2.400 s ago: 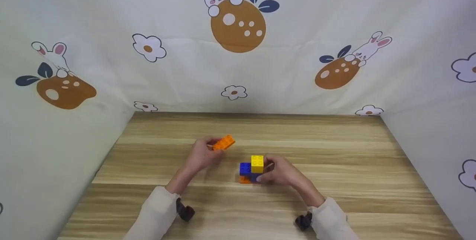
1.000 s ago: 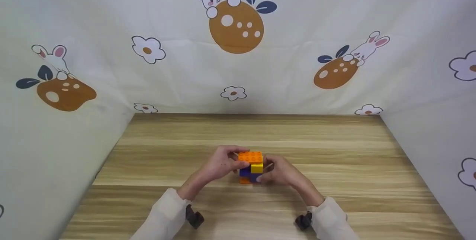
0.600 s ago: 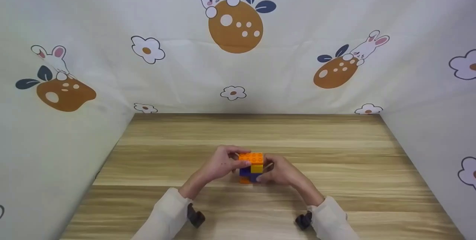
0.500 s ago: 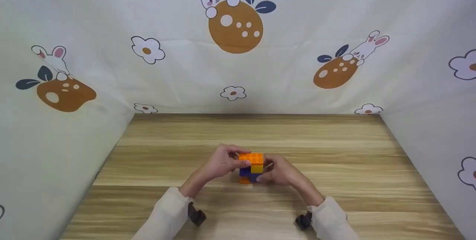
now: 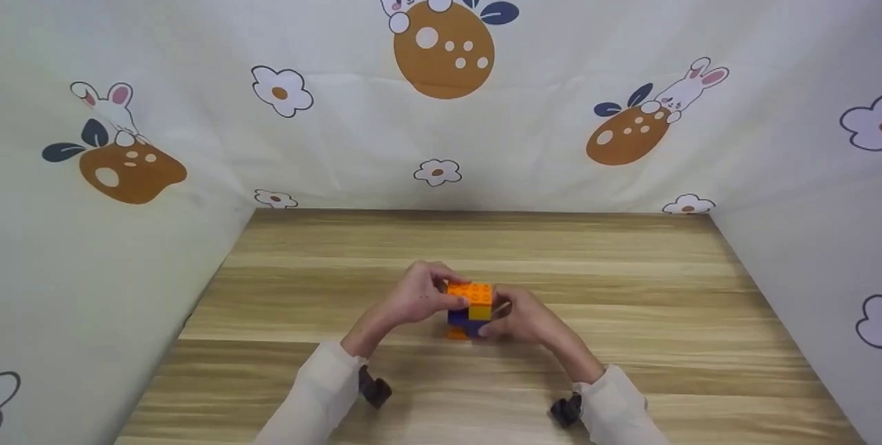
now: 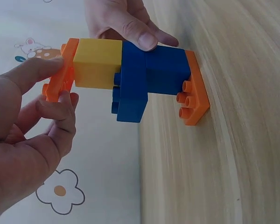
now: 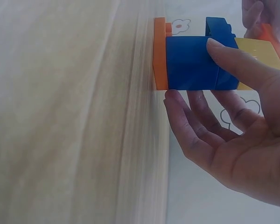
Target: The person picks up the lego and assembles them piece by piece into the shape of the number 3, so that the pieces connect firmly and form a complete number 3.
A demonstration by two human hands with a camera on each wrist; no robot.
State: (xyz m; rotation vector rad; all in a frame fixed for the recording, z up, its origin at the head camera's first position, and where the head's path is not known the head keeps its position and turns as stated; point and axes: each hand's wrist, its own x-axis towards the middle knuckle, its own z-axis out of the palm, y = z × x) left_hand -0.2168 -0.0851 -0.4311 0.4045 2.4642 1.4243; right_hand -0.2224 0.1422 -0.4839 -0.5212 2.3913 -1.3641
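Note:
A small stack of toy building bricks stands on the table. At its base lies a flat orange brick [image 6: 199, 95]. Above that comes a blue brick [image 6: 168, 70], then a second blue brick [image 6: 133, 93] jutting out to one side. A yellow brick [image 6: 98, 63] sits over one end of it. Topmost is another flat orange brick [image 6: 64, 74], overhanging the yellow one; my left hand [image 5: 417, 297] pinches it between thumb and fingers. My right hand [image 5: 527, 317] grips the blue part from the right, its thumb on the blue side in the right wrist view.
The wood-grain table [image 5: 606, 259] runs back to a patterned cloth [image 5: 331, 142] that encloses it behind and on both sides. Dark wrist cameras hang by both cuffs, the left camera [image 5: 375, 390] and the right camera [image 5: 566, 410].
My left hand has brought the flat orange brick rightward and down onto the yellow brick; lately it hardly moves. My right hand has kept its hold on the stack.

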